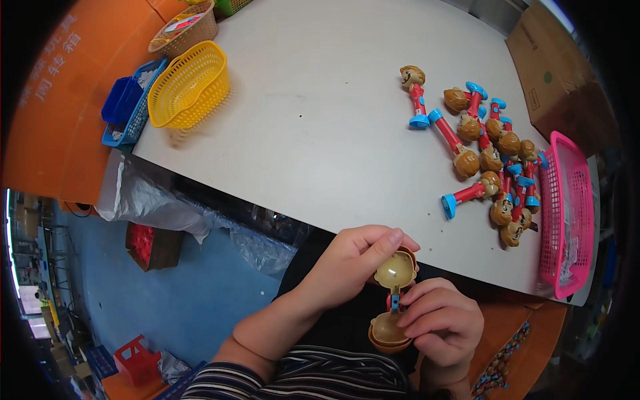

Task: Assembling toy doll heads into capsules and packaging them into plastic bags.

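Observation:
Close to my lap, beyond the table's front edge, both hands are on a hollow tan plastic toy part. It has an upper cup-shaped head shell (395,269) and a lower cup-shaped head shell (389,329), joined by a narrow strip with blue and red on it. My left hand (353,260) is closed round the upper shell, thumb along its rim. Curled fingers of my right hand (445,320) grip the strip and lower shell from the right. Across the table at right lie several red toy sticks with brown character heads and blue ends (460,148).
A pink basket (587,220) and a cardboard box (557,73) stand along the right side. At far left are a yellow basket (190,87), a tan basket (193,33) and a blue basket (139,123). More toys fill an orange bin (533,340) below the table at lower right.

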Tool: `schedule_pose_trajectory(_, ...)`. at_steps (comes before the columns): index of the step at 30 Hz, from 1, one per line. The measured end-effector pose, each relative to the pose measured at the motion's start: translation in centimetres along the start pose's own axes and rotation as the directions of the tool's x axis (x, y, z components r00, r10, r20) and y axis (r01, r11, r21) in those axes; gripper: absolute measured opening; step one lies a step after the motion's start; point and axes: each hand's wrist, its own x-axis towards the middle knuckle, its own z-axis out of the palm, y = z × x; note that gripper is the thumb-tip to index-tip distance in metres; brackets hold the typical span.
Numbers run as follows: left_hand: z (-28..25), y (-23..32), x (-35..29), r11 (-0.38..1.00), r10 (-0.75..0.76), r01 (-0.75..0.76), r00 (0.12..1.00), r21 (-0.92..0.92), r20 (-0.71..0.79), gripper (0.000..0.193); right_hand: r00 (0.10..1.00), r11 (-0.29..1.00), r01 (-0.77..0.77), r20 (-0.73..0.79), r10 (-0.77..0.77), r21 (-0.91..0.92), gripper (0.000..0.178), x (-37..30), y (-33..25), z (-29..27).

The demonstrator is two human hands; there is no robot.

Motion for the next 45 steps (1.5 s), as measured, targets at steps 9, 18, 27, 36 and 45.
schedule_pose_trajectory(9,-0.2,0.1,-0.4,0.997,0.042,-0.044,0.998,0.065,0.042,0.036,1.000,1.000,0.005,-0.018,-0.005,0.004,0.024,-0.3,0.1,0.3)
schedule_pose_trajectory(18,1.3,0.2,-1.7,0.953,0.294,-0.284,0.950,0.103,-0.103,0.020,0.987,0.963,-0.094,-0.147,0.058,-0.253,0.024,-1.6,0.0,-0.3)
schedule_pose_trajectory(27,3.8,-2.2,-1.5,0.254,0.825,-0.497,0.559,0.830,0.082,0.031,0.911,0.944,-0.272,-0.265,0.315,0.185,0.077,-3.6,1.4,1.3)
schedule_pose_trajectory(36,4.4,-1.3,-2.3,0.409,0.707,-0.474,0.705,0.779,0.058,0.030,0.900,0.923,-0.222,-0.299,0.318,0.314,0.045,-3.0,2.7,-0.8)
schedule_pose_trajectory(45,4.9,-0.6,-1.5,0.709,0.487,-0.425,0.872,0.563,0.044,0.039,0.984,0.997,-0.063,-0.168,0.055,-0.039,0.065,-2.5,4.1,-1.9)
